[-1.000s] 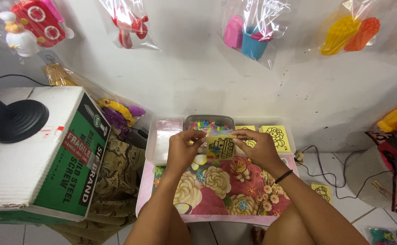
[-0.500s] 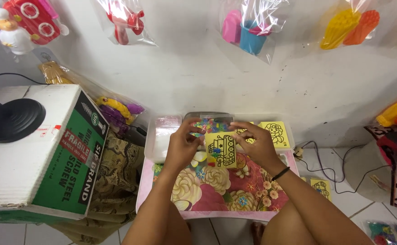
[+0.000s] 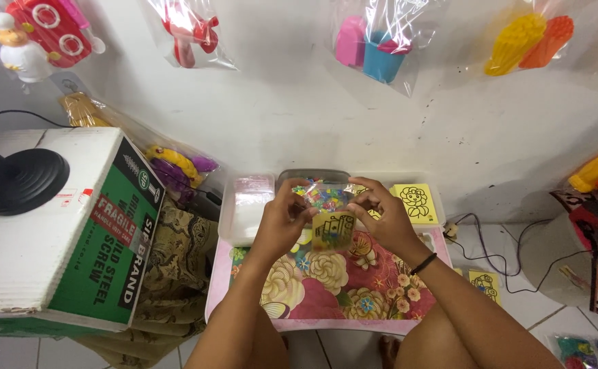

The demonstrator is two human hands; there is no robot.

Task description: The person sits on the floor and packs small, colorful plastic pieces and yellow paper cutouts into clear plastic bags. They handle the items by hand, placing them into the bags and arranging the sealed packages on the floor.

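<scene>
both hands pinch one small yellow picture card [image 3: 333, 230] — left hand [image 3: 282, 222] and right hand [image 3: 384, 219] at its top corners, so it hangs flat above the floral tray [image 3: 326, 287], bead tub [image 3: 316, 188] just behind.

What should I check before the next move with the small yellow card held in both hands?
1. Left hand grips the yellow card: ok.
2. Right hand grips the card's other side: ok.
3. Card is lifted above the floral table: ok.
4. Clear container of coloured pieces stands open behind the card: ok.
5. Whether a plastic sleeve covers the card: cannot tell.
6. Another yellow card with a flower drawing lies flat to the right: ok.
</scene>
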